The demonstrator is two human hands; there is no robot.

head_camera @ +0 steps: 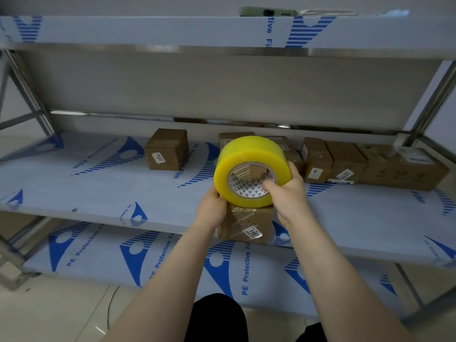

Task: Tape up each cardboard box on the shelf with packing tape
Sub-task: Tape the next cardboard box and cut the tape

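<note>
Middle shelf (pixel 98 188): front box (pixel 244 224) at front edge, centre. Tape roll (pixel 249 154) directly above front box, touching its top. Left hand (pixel 212 206) at left of roll-box junction; right hand (pixel 288 193) on roll's right side, thumb in core. Lone box (pixel 166 149) behind and left, well apart. Another box (pixel 234 137) behind roll, partly hidden. Row of boxes (pixel 345 164) behind and right, side by side along the back. Upper shelf (pixel 148 30) above, lower shelf (pixel 148 262) below.
</note>
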